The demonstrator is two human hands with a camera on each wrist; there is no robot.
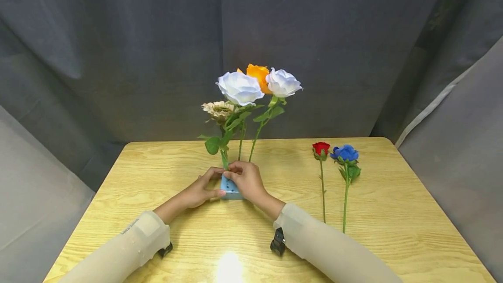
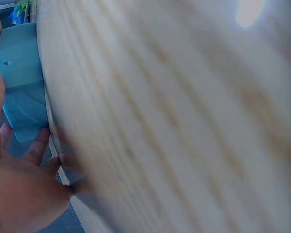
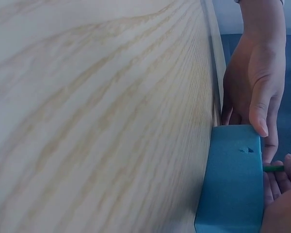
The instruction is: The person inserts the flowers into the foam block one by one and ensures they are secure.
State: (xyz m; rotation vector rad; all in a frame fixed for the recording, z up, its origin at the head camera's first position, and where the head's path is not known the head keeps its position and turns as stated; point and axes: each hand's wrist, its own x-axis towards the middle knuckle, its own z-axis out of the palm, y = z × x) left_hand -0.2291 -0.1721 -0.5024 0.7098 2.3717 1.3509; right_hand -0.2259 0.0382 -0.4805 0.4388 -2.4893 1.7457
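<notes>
A light blue foam block (image 1: pixel 232 193) with small holes in its top rests on the table. My left hand (image 1: pixel 201 190) holds its left side, the thumb (image 3: pixel 260 109) at the near corner and the fingers behind. With thumb and fingertips, my right hand (image 1: pixel 248 180) pinches a green stem (image 3: pixel 274 168) close over the block's top. That stem leads up to a large white rose (image 1: pixel 239 88). Another white rose (image 1: pixel 284 83), an orange flower (image 1: pixel 257 75) and a cream flower (image 1: pixel 218 109) stand around it, their lower stems partly hidden by the right hand.
To the right, a red rose (image 1: pixel 321 147) and a blue flower (image 1: pixel 346 153) lie on the wooden table (image 1: pixel 393 213), stems toward me. Grey curtains (image 1: pixel 157 56) hang behind the table and at both sides.
</notes>
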